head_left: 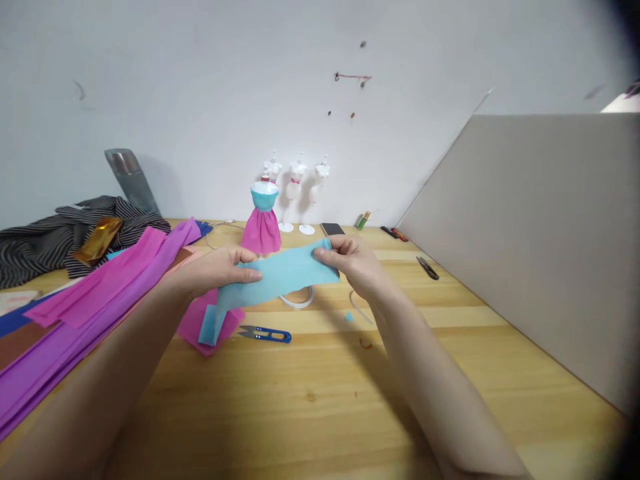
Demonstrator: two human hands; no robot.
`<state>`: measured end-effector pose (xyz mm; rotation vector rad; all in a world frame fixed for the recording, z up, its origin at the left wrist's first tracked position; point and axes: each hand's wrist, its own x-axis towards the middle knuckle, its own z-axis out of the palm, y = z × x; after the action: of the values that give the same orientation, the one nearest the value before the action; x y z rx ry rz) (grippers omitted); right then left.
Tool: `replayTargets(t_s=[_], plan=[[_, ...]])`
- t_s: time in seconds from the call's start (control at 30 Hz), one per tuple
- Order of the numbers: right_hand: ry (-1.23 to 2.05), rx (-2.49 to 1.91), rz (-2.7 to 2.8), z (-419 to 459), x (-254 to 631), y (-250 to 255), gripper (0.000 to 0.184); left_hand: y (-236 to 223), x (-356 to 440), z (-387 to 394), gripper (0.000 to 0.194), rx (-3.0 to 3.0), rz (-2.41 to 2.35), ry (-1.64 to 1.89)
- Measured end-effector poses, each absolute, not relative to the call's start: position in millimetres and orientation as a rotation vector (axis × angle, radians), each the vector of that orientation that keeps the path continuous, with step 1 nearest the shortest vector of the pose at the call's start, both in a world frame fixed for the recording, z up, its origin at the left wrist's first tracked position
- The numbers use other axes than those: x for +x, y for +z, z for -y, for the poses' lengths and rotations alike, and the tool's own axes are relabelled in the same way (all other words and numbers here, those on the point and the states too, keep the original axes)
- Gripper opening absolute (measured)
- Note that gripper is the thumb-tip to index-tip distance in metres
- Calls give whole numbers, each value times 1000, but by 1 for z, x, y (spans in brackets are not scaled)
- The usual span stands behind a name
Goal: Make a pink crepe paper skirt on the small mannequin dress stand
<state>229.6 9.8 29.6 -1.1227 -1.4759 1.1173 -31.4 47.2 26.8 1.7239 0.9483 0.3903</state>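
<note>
A strip of light blue crepe paper (285,272) is stretched between my two hands above the table. My left hand (223,270) pinches it near its left part, and the loose end hangs down below that hand. The right hand (353,260) grips the strip's upper right corner between thumb and fingers. Under the hanging end lies a piece of pink crepe paper (193,323). Blue-handled thread snips (270,334) rest on the wood beside it. Behind the strip stands a small mannequin (264,207) in a blue top and pink skirt. A white ring (299,303) is partly hidden beneath the strip.
Several bare white mini mannequins (296,183) stand by the wall. Folded purple crepe paper (95,323), striped cloth (35,230) and a leaning bottle (131,180) occupy the left. At right are a dark phone (332,229), a small green bottle (363,220), pliers (427,268) and a partition (540,240).
</note>
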Motion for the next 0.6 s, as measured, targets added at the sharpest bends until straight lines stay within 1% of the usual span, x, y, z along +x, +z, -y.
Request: replayTargets(t_s=[0.2, 0.4, 0.6], plan=[[1228, -1032, 1347, -15, 231, 26, 28, 26, -31, -47, 25, 1852, -933, 419], [1352, -956, 1203, -18, 232, 25, 27, 26, -38, -51, 36, 1772, -943, 402], [1416, -903, 1118, -24, 231, 21, 23, 30, -37, -47, 37, 1797, -1059, 418]])
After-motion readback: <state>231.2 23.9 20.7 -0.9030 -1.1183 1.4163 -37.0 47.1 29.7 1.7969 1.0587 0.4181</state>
